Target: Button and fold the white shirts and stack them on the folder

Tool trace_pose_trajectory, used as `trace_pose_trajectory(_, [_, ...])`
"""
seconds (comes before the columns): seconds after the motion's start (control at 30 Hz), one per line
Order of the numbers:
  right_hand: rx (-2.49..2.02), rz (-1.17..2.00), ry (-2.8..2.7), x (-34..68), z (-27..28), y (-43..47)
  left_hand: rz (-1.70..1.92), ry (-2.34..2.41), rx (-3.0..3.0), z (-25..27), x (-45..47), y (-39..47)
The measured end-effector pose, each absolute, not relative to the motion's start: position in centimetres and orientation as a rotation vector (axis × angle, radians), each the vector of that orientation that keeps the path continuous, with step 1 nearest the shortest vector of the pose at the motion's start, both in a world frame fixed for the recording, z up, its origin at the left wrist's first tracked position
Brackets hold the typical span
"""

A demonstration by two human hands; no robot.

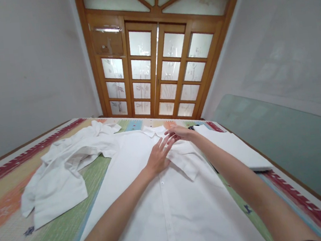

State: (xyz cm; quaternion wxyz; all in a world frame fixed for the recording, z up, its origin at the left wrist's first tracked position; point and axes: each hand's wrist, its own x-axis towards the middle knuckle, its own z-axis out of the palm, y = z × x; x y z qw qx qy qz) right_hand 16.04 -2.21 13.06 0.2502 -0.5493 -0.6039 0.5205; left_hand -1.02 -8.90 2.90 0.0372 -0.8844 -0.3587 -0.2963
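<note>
A white button-up shirt (153,210) lies front up on the bed, its collar (153,131) at the far end. My left hand (158,157) rests over the upper front by the button strip, fingers spread and nothing in them. Just beyond it, my right hand (179,132) hovers near the right side of the collar, its fingers loosely bent and pointing left, close to my left fingertips. Below the right hand, a sleeve (184,162) is folded inward across the chest. Crumpled white cloth (57,178) spreads to the left; whether all of it belongs to this shirt I cannot tell.
On the right lies a folded white stack (233,147) with dark cloth at its edges. A colourful patterned sheet (61,240) covers the bed. A pale green headboard-like panel (273,142) stands along the right wall. Wooden glass-paned doors (155,71) are at the far end.
</note>
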Motion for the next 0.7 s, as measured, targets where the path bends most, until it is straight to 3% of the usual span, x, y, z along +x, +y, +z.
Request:
trace_pose_trajectory(0.1, [-1.680, 1.147, -1.751, 17.9, 11.3, -2.0, -0.629, -0.890, -2.714, 1.9, -1.6, -8.9])
trace_pose_trajectory(0.23, [-1.935, 0.520, -2.074, 21.0, 9.0, -2.0, -0.514, -0.788, -2.668, 1.4, -1.2, -8.8])
trace_pose_trajectory(0.37, [-1.895, 0.386, -2.468, 22.5, 6.7, -3.0, -0.620, -0.847, -2.629, 1.5, -0.1, -8.6])
trace_pose_trajectory(0.5, [-1.851, 0.136, -2.729, 22.7, 4.4, -4.9, -1.177, -1.046, -2.576, 1.0, -0.5, -8.2])
trace_pose_trajectory(0.7, [-1.953, -0.451, -2.653, 22.6, 2.8, -7.2, -2.504, -1.911, -1.919, 2.3, -4.1, -6.8])
